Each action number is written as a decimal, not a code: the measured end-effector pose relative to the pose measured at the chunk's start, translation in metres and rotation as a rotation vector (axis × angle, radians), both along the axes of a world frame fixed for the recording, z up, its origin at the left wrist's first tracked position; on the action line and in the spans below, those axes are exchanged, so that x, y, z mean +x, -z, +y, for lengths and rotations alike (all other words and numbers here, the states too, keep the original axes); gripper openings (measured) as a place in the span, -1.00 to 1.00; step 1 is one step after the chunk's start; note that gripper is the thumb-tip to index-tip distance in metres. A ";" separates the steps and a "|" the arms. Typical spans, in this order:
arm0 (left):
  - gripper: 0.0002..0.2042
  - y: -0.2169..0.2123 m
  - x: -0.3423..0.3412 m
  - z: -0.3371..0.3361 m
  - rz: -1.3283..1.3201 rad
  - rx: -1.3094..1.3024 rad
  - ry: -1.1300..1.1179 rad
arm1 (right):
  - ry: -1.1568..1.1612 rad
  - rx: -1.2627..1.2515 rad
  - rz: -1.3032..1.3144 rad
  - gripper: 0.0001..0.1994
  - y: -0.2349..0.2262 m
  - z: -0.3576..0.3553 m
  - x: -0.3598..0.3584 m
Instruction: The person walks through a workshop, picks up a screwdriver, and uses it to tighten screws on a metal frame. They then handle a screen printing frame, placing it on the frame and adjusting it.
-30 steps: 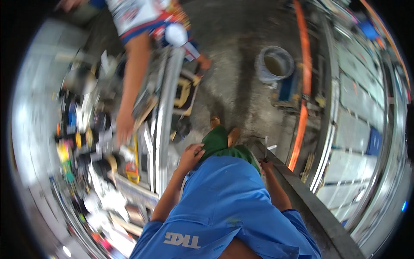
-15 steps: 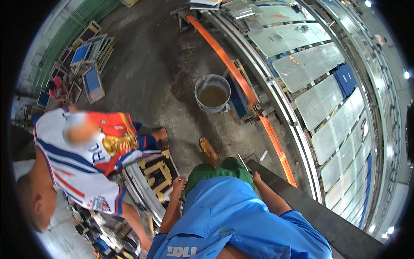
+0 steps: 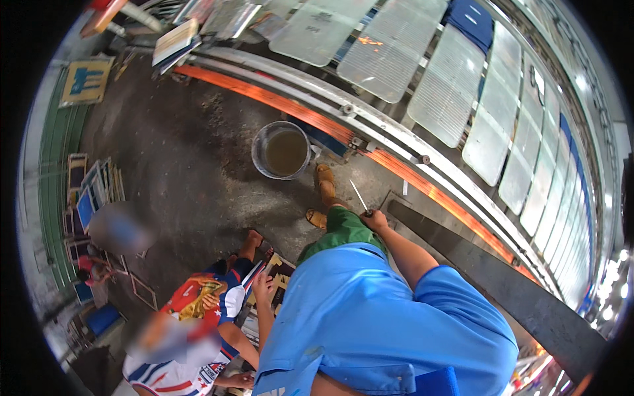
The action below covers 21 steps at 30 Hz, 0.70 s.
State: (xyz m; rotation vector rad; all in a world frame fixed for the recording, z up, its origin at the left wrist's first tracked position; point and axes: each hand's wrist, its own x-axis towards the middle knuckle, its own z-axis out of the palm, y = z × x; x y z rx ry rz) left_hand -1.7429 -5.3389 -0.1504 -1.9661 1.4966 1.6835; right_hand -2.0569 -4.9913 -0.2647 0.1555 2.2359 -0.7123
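Note:
My right hand (image 3: 375, 221) is closed around the dark handle of a thin, pointed metal blade (image 3: 357, 193), at my right thigh beside the green shorts. The blade points away from me and slightly left, over the floor. My left hand (image 3: 263, 288) hangs low at my left side with its fingers loosely bent and apart, and nothing shows in it. Closest to it is a wood-framed screen (image 3: 280, 272) with tan tape on it, partly hidden by my arm and shirt.
Ahead stands a bucket (image 3: 256, 153) of murky liquid. An orange strip (image 3: 264, 92) and metal rails run beside a row of pale flat boards (image 3: 386, 56). A dark beam (image 3: 456, 247) lies to my right. A co-worker (image 3: 198, 300) is close on my left; frames (image 3: 99, 188) lean farther off.
My view has turned right and my body has stepped forward, nearer the bucket. The blade in my right hand has swung forward and shows more fully. My left hand's fingers have loosened.

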 end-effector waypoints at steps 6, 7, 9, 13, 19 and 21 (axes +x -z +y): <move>-0.72 -0.009 -0.029 -0.022 0.115 -0.074 0.455 | -0.138 0.033 -0.028 -0.60 -0.001 -0.048 -0.056; -0.72 -0.013 -0.038 -0.030 0.114 -0.081 0.516 | -0.130 0.051 -0.038 -0.60 -0.005 -0.058 -0.064; -0.72 -0.024 -0.060 -0.050 0.111 -0.095 0.590 | -0.124 0.104 -0.057 -0.61 -0.016 -0.084 -0.076; -0.73 -0.049 -0.115 -0.088 0.134 -0.083 0.366 | -0.134 0.119 -0.105 -0.62 -0.020 -0.108 -0.099; -0.77 -0.077 -0.184 -0.128 0.243 -0.116 0.114 | -0.202 0.092 -0.253 -0.62 -0.014 -0.132 -0.132; -0.77 -0.072 -0.179 -0.136 0.288 -0.110 0.115 | -0.205 0.104 -0.354 -0.61 -0.014 -0.143 -0.136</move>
